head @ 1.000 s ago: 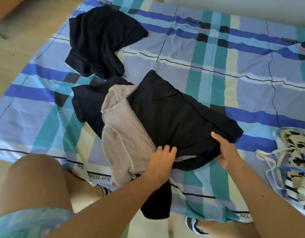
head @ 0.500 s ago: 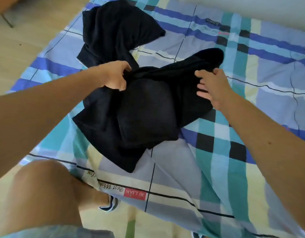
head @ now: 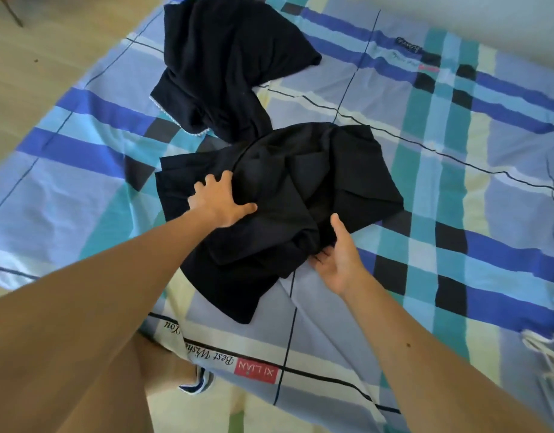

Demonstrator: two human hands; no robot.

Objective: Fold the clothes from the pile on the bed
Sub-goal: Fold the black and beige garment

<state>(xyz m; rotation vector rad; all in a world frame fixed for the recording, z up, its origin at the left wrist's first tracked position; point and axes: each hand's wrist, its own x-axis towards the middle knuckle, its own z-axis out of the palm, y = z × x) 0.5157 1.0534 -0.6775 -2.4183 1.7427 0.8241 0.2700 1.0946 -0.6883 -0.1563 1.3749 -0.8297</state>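
A crumpled black garment point(head: 300, 189) lies in the middle of the bed, bunched in loose folds. My left hand point(head: 221, 203) rests flat on its left part with the fingers spread. My right hand point(head: 339, 257) sits at the garment's near right edge, palm up, thumb raised, its fingertips slipped just under the cloth. A second black garment point(head: 225, 67) with a pale stitched hem lies crumpled farther back on the left, touching the first one.
The bed carries a plaid sheet point(head: 456, 214) in blue, teal and cream, with a red label point(head: 257, 371) near its front edge. Wooden floor point(head: 51, 57) runs along the left. A patterned white cloth point(head: 550, 354) shows at the right edge. My knee and shoe are below.
The black garment has come down from a raised bunch onto the sheet. My left hand let go of it and now lies flat. My right hand dropped to the near right edge.
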